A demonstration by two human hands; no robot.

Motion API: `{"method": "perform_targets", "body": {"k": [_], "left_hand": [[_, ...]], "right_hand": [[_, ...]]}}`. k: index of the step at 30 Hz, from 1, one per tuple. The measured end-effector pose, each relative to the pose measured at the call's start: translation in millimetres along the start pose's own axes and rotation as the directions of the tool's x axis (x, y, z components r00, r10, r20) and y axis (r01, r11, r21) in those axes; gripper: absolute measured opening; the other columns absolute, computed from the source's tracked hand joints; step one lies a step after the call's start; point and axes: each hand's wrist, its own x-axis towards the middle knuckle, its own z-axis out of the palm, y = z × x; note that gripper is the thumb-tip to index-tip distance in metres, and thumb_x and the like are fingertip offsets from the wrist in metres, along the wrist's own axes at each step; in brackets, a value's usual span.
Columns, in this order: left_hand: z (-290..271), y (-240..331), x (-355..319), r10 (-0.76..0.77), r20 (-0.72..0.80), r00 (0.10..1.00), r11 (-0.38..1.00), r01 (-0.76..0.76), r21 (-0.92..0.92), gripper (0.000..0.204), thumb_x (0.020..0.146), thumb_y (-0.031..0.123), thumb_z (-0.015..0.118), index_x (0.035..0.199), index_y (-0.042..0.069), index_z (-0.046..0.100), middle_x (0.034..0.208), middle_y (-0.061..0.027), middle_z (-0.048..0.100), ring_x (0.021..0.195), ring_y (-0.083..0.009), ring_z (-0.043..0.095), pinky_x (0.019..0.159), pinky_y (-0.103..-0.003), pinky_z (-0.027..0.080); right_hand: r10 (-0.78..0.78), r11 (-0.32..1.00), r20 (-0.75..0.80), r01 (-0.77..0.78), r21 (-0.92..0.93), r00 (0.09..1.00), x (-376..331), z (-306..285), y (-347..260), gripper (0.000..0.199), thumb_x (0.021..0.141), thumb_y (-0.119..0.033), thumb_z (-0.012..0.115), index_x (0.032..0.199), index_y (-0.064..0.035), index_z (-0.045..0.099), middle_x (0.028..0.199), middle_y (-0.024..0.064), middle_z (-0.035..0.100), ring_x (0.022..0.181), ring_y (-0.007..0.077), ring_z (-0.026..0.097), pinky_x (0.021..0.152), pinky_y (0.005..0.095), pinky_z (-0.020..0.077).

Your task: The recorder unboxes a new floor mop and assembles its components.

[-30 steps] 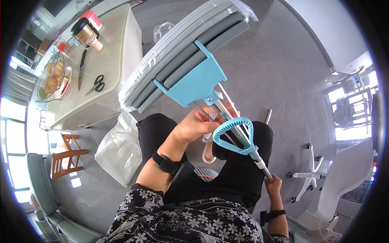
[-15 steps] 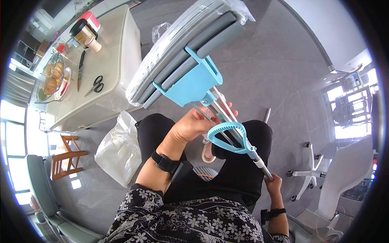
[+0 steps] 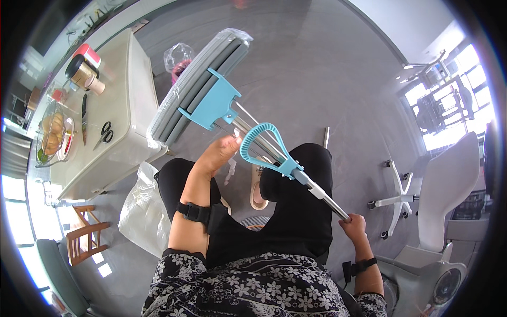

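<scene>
A sponge mop (image 3: 214, 103) slants across the view, with a light-blue head, grey rollers and a looped blue lever. Clear plastic film still covers its long grey sponge at the upper left. My left hand (image 3: 217, 153) is closed at the metal rods just below the blue head; some of its fingers are hidden. Lower right, my right hand (image 3: 354, 227) is wrapped round the end of the mop's metal pole. Beyond my right knee a separate metal tube (image 3: 326, 137) shows, its lower part hidden by the leg.
A pale table (image 3: 119, 100) on the left holds scissors (image 3: 105, 133), a knife (image 3: 84, 113), a fruit basket (image 3: 52, 134) and jars. A white plastic bag (image 3: 142, 211) lies by my left leg. A small wooden stool (image 3: 88, 238) stands left, a wheeled white chair (image 3: 443, 195) right.
The mop has swung down and left, its head now farther from me and smaller in view. My left hand moved left with it. My right hand still holds the pole end.
</scene>
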Motion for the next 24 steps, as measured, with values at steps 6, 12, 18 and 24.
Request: {"method": "perform_targets", "body": {"k": [6, 12, 18, 24], "left_hand": [[13.7, 4.9, -5.4, 0.026, -0.219, 0.975, 0.986, 0.012, 0.168, 0.07, 0.082, 0.064, 0.04, 0.104, 0.001, 0.059, 0.101, -0.0138, 0.059, 0.1, -0.0196, 0.051, 0.089, -0.033, 0.037], [14.7, 15.5, -10.3, -0.106, -0.275, 0.956, 0.982, 0.143, 0.119, 0.034, 0.091, 0.031, 0.048, 0.091, 0.0, 0.061, 0.086, -0.0057, 0.06, 0.075, -0.01, 0.053, 0.062, -0.023, 0.042], [44.0, 30.8, -4.9, 0.824, -0.332, 0.46, 0.526, -0.402, 0.749, 0.025, 0.079, 0.024, 0.064, 0.081, 0.0, 0.056, 0.067, -0.0095, 0.058, 0.055, -0.0198, 0.055, 0.051, -0.029, 0.044], [55.6, 54.5, -7.6, 0.398, -0.38, 0.835, 0.783, -0.093, 0.615, 0.044, 0.071, 0.042, 0.069, 0.079, 0.001, 0.053, 0.067, -0.0087, 0.057, 0.056, -0.0193, 0.057, 0.054, -0.029, 0.045]], "right_hand": [[0.081, 0.994, 0.003, -0.08, -0.074, 0.997, -11.8, -11.8, -16.9, 0.025, 0.062, -0.028, 0.059, 0.063, -0.0035, 0.06, 0.061, 0.0194, 0.056, 0.064, 0.0399, 0.055, 0.063, 0.046, 0.0452], [0.106, 0.991, 0.0, -0.106, -0.077, 0.994, -19.7, -19.3, -24.3, 0.025, 0.062, -0.029, 0.06, 0.065, -0.0045, 0.062, 0.062, 0.0187, 0.057, 0.066, 0.0385, 0.057, 0.064, 0.0448, 0.0459], [0.103, 0.984, -0.03, -0.106, -0.144, 0.994, -22.6, -24.1, -31.6, 0.03, 0.062, -0.032, 0.067, 0.062, -0.0034, 0.057, 0.063, 0.0169, 0.057, 0.068, 0.0372, 0.057, 0.063, 0.0445, 0.0444], [0.124, 0.975, -0.011, -0.124, -0.184, 0.992, -28.5, -34.5, -39.3, 0.026, 0.067, -0.028, 0.057, 0.065, -0.0031, 0.062, 0.067, 0.0199, 0.059, 0.07, 0.0391, 0.057, 0.067, 0.0461, 0.0453]]}}
